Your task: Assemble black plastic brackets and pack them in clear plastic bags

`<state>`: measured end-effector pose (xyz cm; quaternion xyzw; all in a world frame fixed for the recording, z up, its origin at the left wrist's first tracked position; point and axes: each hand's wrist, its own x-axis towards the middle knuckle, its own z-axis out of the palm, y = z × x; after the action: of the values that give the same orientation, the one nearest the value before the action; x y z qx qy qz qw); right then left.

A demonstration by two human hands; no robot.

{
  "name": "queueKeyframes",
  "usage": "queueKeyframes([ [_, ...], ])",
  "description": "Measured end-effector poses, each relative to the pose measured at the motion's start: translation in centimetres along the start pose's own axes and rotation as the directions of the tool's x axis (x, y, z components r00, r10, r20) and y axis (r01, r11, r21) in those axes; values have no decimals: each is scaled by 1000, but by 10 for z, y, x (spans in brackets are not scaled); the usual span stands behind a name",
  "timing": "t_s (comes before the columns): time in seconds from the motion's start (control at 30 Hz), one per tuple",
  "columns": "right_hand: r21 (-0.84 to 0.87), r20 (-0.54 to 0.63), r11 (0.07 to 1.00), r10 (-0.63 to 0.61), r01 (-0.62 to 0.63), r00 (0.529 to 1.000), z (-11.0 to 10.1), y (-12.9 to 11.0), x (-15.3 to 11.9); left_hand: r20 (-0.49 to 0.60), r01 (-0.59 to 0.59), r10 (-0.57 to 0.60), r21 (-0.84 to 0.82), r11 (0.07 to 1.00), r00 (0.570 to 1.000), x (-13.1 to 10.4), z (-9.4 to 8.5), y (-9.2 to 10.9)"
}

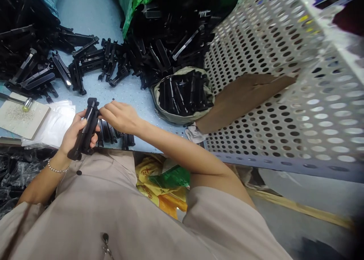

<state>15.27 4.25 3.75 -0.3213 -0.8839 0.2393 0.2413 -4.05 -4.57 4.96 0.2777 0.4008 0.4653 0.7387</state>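
Note:
My left hand is closed around a long black plastic part, held tilted with its wider end up, above the table's front edge. A second black piece seems to lie alongside it in the same grip. My right hand is closed in a pinch, fingertips against the right side of the held part. What sits between those fingertips is hidden. Just beneath my right hand, several similar black parts lie in a row on the blue table.
Heaps of black parts spread across the back, some spilling from a green bag. A round cloth-rimmed container holds more. At left lie a pale block with a hammer-like tool and white plastic bags. A perforated panel stands right.

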Motion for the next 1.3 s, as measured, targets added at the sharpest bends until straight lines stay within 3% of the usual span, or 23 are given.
queueKeyframes([
  [0.1, 202, 11, 964, 176, -174, 984, 8, -4, 0, -81, -66, 69, 41, 997, 994, -1, 6, -3],
  [0.17, 237, 69, 942, 229, -239, 971, 10, -7, -1, -94, -62, 66, 41, 997, 993, 0, 4, -3],
  [0.27, -35, 53, 995, 91, -89, 994, 3, -6, -1, -61, -22, 22, -2, 1000, 998, 3, -1, 0],
  [0.33, -242, 62, 968, -51, 65, 997, -2, 1, 1, -22, 18, -19, -26, 1000, 1000, 5, -3, 2],
  [0.4, -345, 91, 927, -126, 150, 988, -3, 10, 2, -1, 39, -39, -38, 999, 999, 6, -1, 2],
  [0.5, -380, 41, 921, -76, 86, 996, 4, 15, 0, -40, -37, 35, -44, 998, 999, 8, 2, 2],
  [0.6, -292, -18, 956, -38, 31, 999, 14, 1, -12, -127, -147, 143, -24, 989, 982, 13, -2, 1],
  [0.73, -265, 10, 940, -220, 215, 975, 39, -29, -33, -220, -213, 211, 10, 977, 952, 21, -12, -6],
  [0.83, -310, 25, 910, -283, 276, 959, 63, -40, -44, -215, -181, 180, 12, 983, 960, 22, -18, -17],
  [0.93, -271, 47, 944, -183, 188, 982, 76, -38, -52, -253, -173, 190, 91, 981, 949, 17, -29, -29],
  [1.0, -267, 39, 963, -11, 21, 999, 76, -30, -59, -329, -204, 258, 192, 960, 908, 14, -40, -36],
  [1.07, -291, 4, 938, 197, -187, 980, 71, -15, -66, -386, -183, 262, 229, 956, 885, 16, -50, -45],
  [1.13, -289, 11, 898, 349, -331, 937, 63, 8, -74, -395, -129, 189, 175, 976, 899, 26, -54, -54],
  [1.23, -223, 45, 884, 430, -410, 902, 50, 41, -82, -384, -114, 114, 24, 993, 916, 48, -46, -67],
  [1.3, -157, -47, 887, 433, -435, 900, 41, 48, -84, -386, -140, 106, -62, 988, 916, 61, -31, -73],
])
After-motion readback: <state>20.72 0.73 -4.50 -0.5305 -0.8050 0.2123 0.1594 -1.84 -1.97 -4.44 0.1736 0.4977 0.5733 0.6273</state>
